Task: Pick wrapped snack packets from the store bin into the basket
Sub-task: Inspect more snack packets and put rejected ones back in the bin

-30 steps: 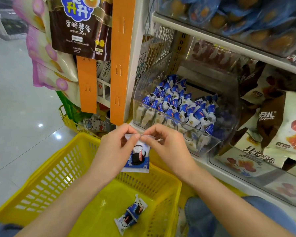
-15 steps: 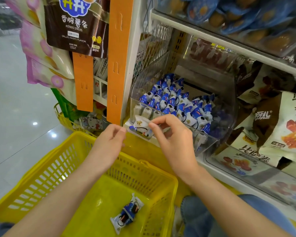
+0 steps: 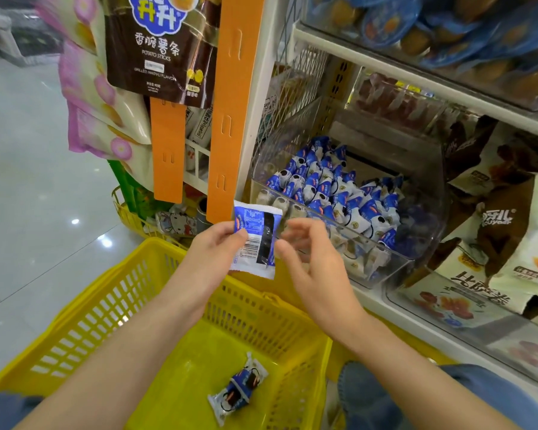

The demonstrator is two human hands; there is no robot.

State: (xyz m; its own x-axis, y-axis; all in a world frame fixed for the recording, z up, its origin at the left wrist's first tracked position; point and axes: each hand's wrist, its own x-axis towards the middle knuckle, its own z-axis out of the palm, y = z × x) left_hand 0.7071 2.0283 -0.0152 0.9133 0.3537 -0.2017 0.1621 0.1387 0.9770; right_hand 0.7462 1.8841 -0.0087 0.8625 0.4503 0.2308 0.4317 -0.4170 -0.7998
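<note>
My left hand [image 3: 213, 252] pinches a blue and white snack packet [image 3: 257, 240] by its left edge, back side with the barcode facing me, above the far rim of the yellow basket [image 3: 112, 308]. Just right of the packet, my right hand [image 3: 311, 259] hovers with fingers loosely curled and holds nothing. One packet [image 3: 238, 391] lies on the basket floor. The clear store bin [image 3: 416, 259] on the shelf holds several more packets [image 3: 330, 187].
Orange hanging strips [image 3: 230, 119] and a brown potato-stick bag [image 3: 162, 48] hang left of the shelf post. Large snack bags [image 3: 510, 231] fill the shelf to the right. A second yellow basket [image 3: 131, 215] stands behind on the shiny floor. My denim-clad knee [image 3: 385, 398] is beside the basket.
Both hands held the packet by its top a second ago, then it flipped near the bin front. Now the left hand alone holds it, back side showing, and the right hand has let go.
</note>
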